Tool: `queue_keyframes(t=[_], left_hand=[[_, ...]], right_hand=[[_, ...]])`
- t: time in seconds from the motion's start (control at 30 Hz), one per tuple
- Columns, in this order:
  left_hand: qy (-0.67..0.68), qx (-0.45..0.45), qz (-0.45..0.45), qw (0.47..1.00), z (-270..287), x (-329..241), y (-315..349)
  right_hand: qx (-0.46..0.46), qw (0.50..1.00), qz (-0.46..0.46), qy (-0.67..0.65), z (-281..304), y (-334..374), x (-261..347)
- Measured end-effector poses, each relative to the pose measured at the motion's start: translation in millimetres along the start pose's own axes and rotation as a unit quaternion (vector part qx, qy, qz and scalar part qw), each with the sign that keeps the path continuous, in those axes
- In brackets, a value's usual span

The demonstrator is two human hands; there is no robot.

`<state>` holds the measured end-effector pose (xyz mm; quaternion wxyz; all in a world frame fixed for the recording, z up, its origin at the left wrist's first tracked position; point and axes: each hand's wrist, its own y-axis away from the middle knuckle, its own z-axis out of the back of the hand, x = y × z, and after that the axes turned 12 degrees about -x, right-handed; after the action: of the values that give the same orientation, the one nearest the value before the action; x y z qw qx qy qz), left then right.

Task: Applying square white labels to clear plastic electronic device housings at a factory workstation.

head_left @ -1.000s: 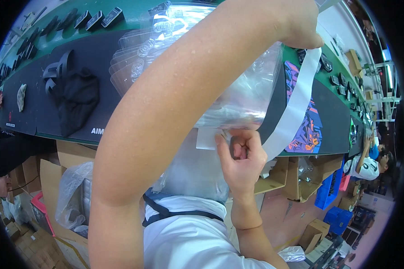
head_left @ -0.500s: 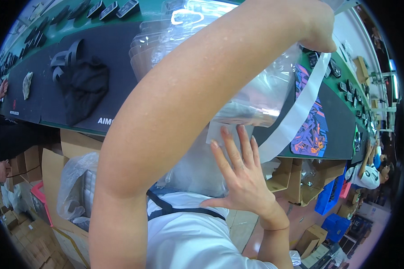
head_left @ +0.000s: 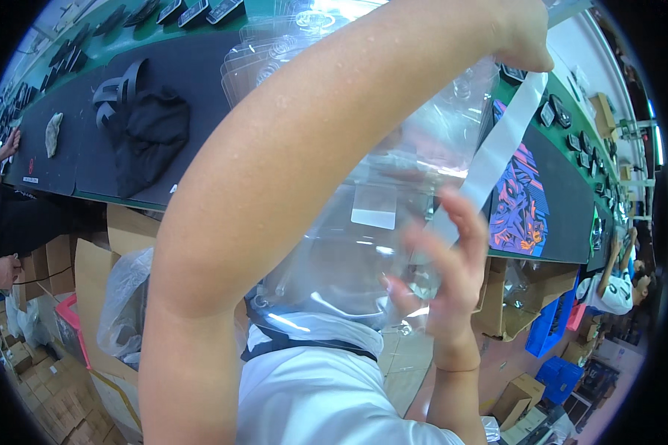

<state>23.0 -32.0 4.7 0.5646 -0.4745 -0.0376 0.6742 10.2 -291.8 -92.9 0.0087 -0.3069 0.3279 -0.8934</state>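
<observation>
My left arm crosses the view from lower left to upper right. My left hand [head_left: 525,38] is at the top right, closed at the upper end of a long white strip [head_left: 501,148]; most of its fingers are hidden. The strip slants down toward my right hand [head_left: 453,274], which is blurred, its fingers apart and bent beside the strip's lower end. Clear plastic packaging shells [head_left: 349,259] lie stacked from the table toward my body, partly behind my left arm. A pale rectangular label [head_left: 374,206] sits on the top shell, left of my right hand.
Black mats cover the green table; a black cloth bag [head_left: 152,130] and a patterned purple mat [head_left: 523,204] lie there. Rows of small black devices [head_left: 193,13] line the back. Open cardboard boxes [head_left: 512,304] stand below the edge. Another person's hand [head_left: 9,142] rests at far left.
My right hand has lifted off the label and moved right, its fingers bending beside the strip. The label now shows whole. My left hand stays nearly in place.
</observation>
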Motion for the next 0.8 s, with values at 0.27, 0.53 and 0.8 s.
queue_keyframes(t=[0.27,0.53,0.8], left_hand=[[-0.088,-0.101,-0.02,0.991,-19.6,-2.7,-0.8],[-0.173,0.082,0.022,0.981,-2.0,-60.1,7.6],[-0.294,0.096,-0.185,0.933,13.8,-131.2,54.0]], right_hand=[[-0.163,0.945,-0.155,-0.237,-49.4,-23.8,-35.1],[-0.175,0.942,-0.197,-0.208,-60.6,-22.4,-59.3],[-0.302,0.934,-0.187,-0.046,-96.2,-21.6,-79.1]])
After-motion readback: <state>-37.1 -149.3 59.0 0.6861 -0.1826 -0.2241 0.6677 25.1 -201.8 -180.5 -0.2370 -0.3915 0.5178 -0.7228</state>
